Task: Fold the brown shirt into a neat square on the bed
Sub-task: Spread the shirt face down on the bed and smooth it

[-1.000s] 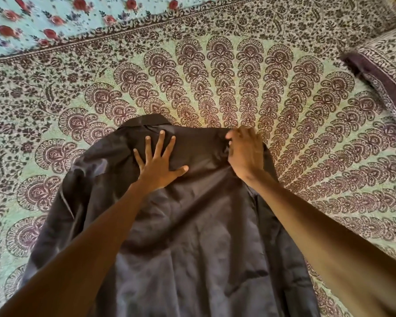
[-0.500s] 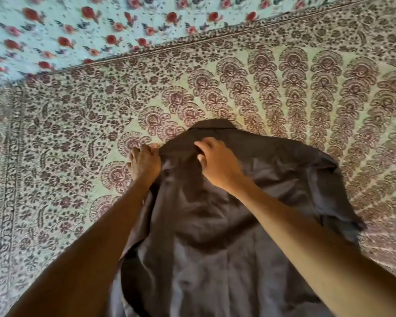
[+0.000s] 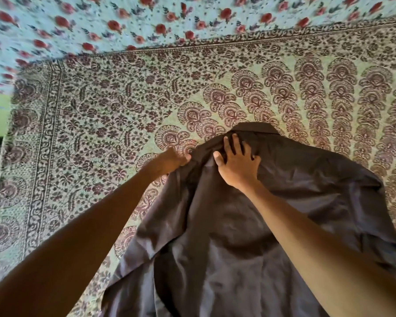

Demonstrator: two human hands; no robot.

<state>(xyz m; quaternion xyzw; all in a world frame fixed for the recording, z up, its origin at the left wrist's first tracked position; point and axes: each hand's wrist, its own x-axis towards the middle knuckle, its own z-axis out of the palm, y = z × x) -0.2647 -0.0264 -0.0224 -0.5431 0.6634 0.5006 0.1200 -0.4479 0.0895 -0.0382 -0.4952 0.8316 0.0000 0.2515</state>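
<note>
While the brown shirt (image 3: 249, 225) lies on the bed (image 3: 101, 124), the left hand (image 3: 175, 160) at mid-frame clamps its fingers on the shirt's edge; the right hand (image 3: 237, 167) presses below the collar (image 3: 254, 129), fingers apart.

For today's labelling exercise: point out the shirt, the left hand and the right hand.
shirt (image 3: 226, 236), head view, middle of the cloth.
left hand (image 3: 177, 159), head view, knuckles at the shirt's edge.
right hand (image 3: 237, 168), head view, back of the hand.
</note>
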